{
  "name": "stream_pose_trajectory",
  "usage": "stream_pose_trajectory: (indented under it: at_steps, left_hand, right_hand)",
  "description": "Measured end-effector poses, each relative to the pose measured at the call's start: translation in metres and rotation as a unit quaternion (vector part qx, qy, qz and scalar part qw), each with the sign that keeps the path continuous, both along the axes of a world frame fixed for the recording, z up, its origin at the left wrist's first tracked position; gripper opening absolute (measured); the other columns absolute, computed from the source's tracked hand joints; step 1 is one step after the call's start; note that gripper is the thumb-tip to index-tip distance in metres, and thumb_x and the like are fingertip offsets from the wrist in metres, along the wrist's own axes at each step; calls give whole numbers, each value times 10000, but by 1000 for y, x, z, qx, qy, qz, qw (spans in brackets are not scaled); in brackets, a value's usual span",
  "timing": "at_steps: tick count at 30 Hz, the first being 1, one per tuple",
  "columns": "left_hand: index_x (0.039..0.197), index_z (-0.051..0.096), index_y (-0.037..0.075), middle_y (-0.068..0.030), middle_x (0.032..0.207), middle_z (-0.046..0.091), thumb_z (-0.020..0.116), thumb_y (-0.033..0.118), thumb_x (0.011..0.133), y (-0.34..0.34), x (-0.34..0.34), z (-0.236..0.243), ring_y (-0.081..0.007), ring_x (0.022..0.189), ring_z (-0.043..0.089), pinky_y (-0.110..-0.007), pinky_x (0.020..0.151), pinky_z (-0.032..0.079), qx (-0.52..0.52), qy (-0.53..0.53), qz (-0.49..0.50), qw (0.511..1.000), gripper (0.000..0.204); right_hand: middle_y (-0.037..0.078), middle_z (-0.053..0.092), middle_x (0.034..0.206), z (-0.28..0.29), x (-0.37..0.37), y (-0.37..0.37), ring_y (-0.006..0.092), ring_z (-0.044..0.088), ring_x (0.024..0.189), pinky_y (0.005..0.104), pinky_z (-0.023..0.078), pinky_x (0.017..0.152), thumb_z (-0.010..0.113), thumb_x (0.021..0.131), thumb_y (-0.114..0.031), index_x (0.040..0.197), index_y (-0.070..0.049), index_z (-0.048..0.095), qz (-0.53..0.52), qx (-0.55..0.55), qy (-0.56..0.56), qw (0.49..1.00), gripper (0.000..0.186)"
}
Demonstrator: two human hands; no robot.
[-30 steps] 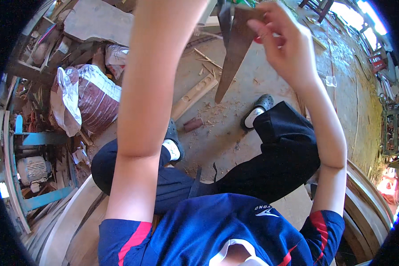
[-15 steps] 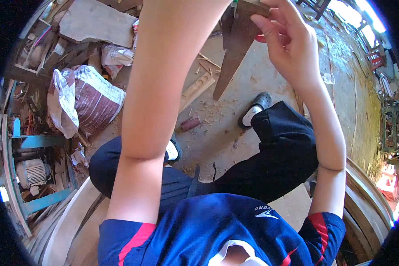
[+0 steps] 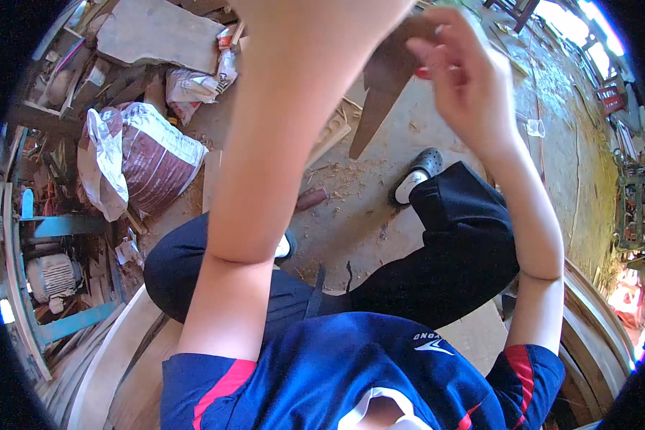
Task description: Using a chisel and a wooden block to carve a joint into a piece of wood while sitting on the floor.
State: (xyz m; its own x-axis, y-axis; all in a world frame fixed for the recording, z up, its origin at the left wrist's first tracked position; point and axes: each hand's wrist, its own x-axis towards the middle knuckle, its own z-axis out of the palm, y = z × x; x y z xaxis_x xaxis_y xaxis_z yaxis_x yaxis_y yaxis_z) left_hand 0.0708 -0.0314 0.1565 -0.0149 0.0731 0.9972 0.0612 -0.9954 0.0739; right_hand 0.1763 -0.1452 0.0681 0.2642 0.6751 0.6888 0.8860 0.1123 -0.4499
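Entry one: a dark brown tapered piece (image 3: 381, 93), flat; its material we cannot determine. We locate it at upper middle, seen against the floor (image 3: 365, 233), between the left forearm (image 3: 272, 129) and the right hand (image 3: 469, 89). Long axis: steep, slanting from upper right down to lower left. Narrow point: at the lower end, directed back toward the person. Broad end: directed away, near the top edge of view, partly covered by the left forearm.

Entry two: hands. The right we record as blurred, fingers half curled, thumb extended toward the broad end's right edge; whether it grips the piece we cannot tell. A small red object (image 3: 423, 73) shows just below the thumb. The left hand lies out of our sight past its forearm; its opening and hold we cannot tell.

Entry three: surroundings. On the floor we list a pale wooden piece with round hollows (image 3: 330, 132), half hidden behind the left forearm; a reddish-brown piece (image 3: 312, 198), partly covered likewise; and scattered shavings. At left, we count a brown-and-white sack (image 3: 158, 165), a grey-brown slab (image 3: 158, 36) beyond it, and a motor (image 3: 52, 278) beside a blue frame (image 3: 72, 227).
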Motion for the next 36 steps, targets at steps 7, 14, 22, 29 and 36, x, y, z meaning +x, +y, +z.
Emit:
stream_pose_trajectory:
  at_steps: [7, 14, 22, 29, 36]
  left_hand:
    - [606, 501, 15, -140, 506, 504, 498, 98, 851, 16, 23, -34, -319, 438, 527, -373, 425, 384, -42, 1, -50, 998, 258]
    - [668, 522, 35, -147, 510, 494, 517, 127, 856, 9, 15, -24, -316, 433, 522, -373, 421, 383, -14, -18, -101, 995, 209]
    - [617, 499, 26, -88, 483, 454, 508, 123, 865, 8, 9, -21, -155, 386, 451, -293, 405, 336, -30, -16, -116, 993, 267]
    - [632, 503, 35, -114, 500, 487, 530, 114, 842, 6, 22, -38, -278, 453, 546, -340, 431, 387, -38, -35, -107, 993, 227]
    - [640, 489, 26, -107, 494, 479, 489, 54, 845, 19, 18, -22, -237, 436, 545, -345, 433, 398, 0, 16, -106, 994, 207]
  right_hand:
    - [165, 564, 654, -28, 3, 5, 339, 596, 580, 381, 452, 505, 596, 838, -59, 1073, -68, 460, 18, -35, 26, 999, 272]
    - [67, 546, 645, -3, -9, -2, 83, 562, 546, 226, 436, 472, 587, 874, -54, 1096, -52, 494, -39, -25, -14, 999, 240]
    - [81, 541, 634, -6, -8, 2, 109, 614, 585, 250, 486, 502, 572, 891, -70, 1097, -31, 470, -5, 4, -46, 999, 233]
    - [183, 536, 618, -31, -6, 8, 388, 562, 573, 410, 429, 483, 580, 854, -74, 1019, -55, 421, 16, -2, 10, 1000, 229]
    - [138, 567, 614, -4, -4, 1, 274, 614, 607, 338, 465, 504, 560, 870, -64, 1088, -59, 448, -26, -31, -24, 999, 245]
